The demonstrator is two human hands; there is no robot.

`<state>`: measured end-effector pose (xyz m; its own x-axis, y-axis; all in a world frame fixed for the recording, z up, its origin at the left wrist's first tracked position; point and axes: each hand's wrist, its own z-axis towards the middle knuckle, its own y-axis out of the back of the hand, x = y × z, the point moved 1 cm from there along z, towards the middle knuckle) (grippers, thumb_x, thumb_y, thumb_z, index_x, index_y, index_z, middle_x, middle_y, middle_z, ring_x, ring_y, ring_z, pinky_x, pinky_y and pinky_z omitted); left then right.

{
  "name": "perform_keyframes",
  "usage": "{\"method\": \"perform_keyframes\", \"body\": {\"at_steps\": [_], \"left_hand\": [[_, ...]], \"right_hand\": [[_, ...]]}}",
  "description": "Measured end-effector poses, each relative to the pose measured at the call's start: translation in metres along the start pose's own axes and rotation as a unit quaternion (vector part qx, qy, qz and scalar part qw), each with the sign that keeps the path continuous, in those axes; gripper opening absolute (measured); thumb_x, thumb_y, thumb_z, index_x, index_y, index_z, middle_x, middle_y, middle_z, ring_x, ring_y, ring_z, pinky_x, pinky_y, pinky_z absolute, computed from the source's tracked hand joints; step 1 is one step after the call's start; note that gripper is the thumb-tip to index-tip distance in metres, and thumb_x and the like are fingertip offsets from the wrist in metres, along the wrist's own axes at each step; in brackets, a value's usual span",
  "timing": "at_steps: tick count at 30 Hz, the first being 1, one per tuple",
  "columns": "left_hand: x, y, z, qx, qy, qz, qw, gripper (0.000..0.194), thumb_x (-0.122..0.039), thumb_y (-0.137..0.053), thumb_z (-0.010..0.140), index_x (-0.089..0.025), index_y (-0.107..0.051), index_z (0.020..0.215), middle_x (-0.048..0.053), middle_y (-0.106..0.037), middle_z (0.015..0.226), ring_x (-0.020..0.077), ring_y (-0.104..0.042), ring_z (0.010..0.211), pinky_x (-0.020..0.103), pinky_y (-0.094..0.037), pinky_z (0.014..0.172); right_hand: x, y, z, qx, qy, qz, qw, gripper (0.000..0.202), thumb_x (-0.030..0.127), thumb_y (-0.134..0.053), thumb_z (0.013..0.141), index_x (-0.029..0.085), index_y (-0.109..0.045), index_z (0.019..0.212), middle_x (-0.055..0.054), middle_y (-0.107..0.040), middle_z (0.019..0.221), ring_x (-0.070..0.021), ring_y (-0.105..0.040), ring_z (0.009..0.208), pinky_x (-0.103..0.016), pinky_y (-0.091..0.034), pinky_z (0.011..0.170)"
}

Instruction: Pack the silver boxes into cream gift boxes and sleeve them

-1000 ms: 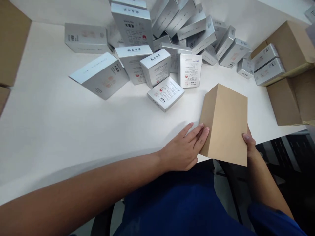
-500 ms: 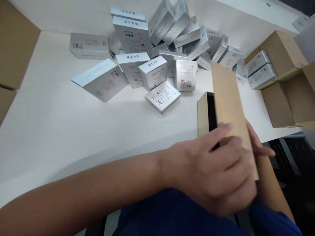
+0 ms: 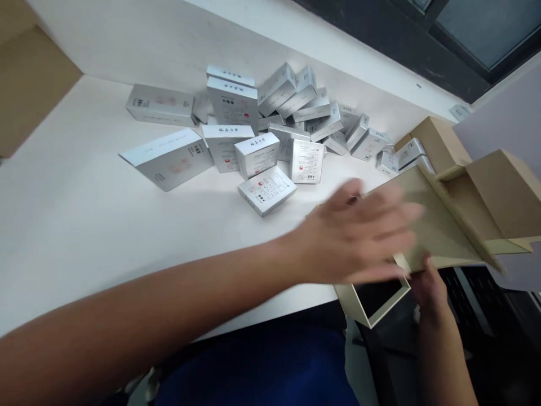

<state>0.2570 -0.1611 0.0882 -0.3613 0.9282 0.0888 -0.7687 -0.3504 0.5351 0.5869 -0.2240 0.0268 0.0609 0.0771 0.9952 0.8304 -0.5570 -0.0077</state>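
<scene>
A tan cardboard box stands at the table's front right edge, its lid panel (image 3: 443,225) swung open to the right and its pale rim (image 3: 372,318) framing a dark inside. My left hand (image 3: 363,237) hovers over the box with fingers spread, blurred by motion, holding nothing. At the box's right side, my right hand (image 3: 429,285) grips the lower edge of the lid panel between thumb and fingers. Just beyond my left hand lies a small silver box (image 3: 267,190), beside an upright silver box (image 3: 307,162).
A pile of silver boxes (image 3: 232,104) lies against the back wall. More silver boxes lean on the left (image 3: 173,158). Open cardboard boxes (image 3: 507,192) stand at the far right, and brown cardboard (image 3: 34,84) rises at the far left.
The lid panel has swung open to the right. My left hand has come off it and spread its fingers. The view has shifted, bringing more of the back right into sight.
</scene>
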Motion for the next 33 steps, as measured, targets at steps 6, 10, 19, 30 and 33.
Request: {"method": "perform_keyframes", "body": {"at_steps": [6, 10, 19, 30, 33], "left_hand": [[0.058, 0.041, -0.122, 0.233, 0.335, 0.070, 0.910, 0.069, -0.060, -0.065, 0.099, -0.012, -0.055, 0.149, 0.025, -0.064, 0.151, 0.0470, -0.057, 0.140, 0.062, -0.048, 0.111], [0.066, 0.035, -0.151, 0.278, 0.463, 0.036, 0.841, 0.095, -0.065, -0.067, 0.091, -0.010, -0.035, 0.163, 0.028, -0.053, 0.163, 0.0482, -0.051, 0.148, 0.063, -0.043, 0.119], [0.072, 0.026, -0.136, 0.241, 0.528, -0.053, 0.813, 0.082, -0.052, -0.066, 0.080, -0.014, -0.048, 0.150, 0.024, -0.063, 0.148, 0.0452, -0.055, 0.140, 0.061, -0.043, 0.121], [0.090, 0.049, -0.126, 0.233, 0.600, -0.207, 0.737, 0.056, -0.067, -0.033, 0.101, -0.024, -0.056, 0.073, 0.006, -0.064, 0.075, 0.0251, -0.058, 0.074, 0.037, -0.035, 0.067], [0.091, 0.051, -0.122, 0.298, 0.584, -0.203, 0.727, 0.066, -0.073, -0.030, 0.102, -0.023, -0.055, 0.066, 0.009, -0.067, 0.073, 0.0260, -0.058, 0.071, 0.038, -0.035, 0.067]], "right_hand": [[-0.016, 0.032, 0.021, -0.113, -0.135, -0.005, 0.984, 0.032, 0.045, -0.047, 0.105, 0.025, -0.070, 0.113, -0.002, -0.080, 0.091, -0.0194, -0.079, 0.075, -0.041, -0.073, 0.083], [-0.014, 0.029, 0.026, -0.131, -0.108, -0.043, 0.985, 0.025, 0.041, -0.049, 0.099, 0.025, -0.068, 0.102, -0.005, -0.078, 0.093, -0.0186, -0.078, 0.077, -0.038, -0.073, 0.075], [0.056, -0.074, -0.016, -0.059, 0.407, -0.207, 0.888, 0.039, 0.037, -0.069, 0.090, 0.047, -0.069, 0.128, 0.006, -0.069, 0.148, -0.0311, -0.057, 0.153, -0.071, -0.042, 0.132], [0.057, -0.274, 0.056, 0.297, 0.496, -0.559, 0.594, 0.089, 0.061, -0.079, 0.083, 0.024, -0.050, 0.159, -0.017, -0.060, 0.158, -0.0454, -0.052, 0.148, -0.071, -0.040, 0.127], [0.044, -0.276, 0.066, 0.322, 0.478, -0.574, 0.582, 0.105, 0.069, -0.082, 0.078, 0.020, -0.044, 0.163, -0.019, -0.061, 0.150, -0.0465, -0.056, 0.140, -0.071, -0.040, 0.124]]}}
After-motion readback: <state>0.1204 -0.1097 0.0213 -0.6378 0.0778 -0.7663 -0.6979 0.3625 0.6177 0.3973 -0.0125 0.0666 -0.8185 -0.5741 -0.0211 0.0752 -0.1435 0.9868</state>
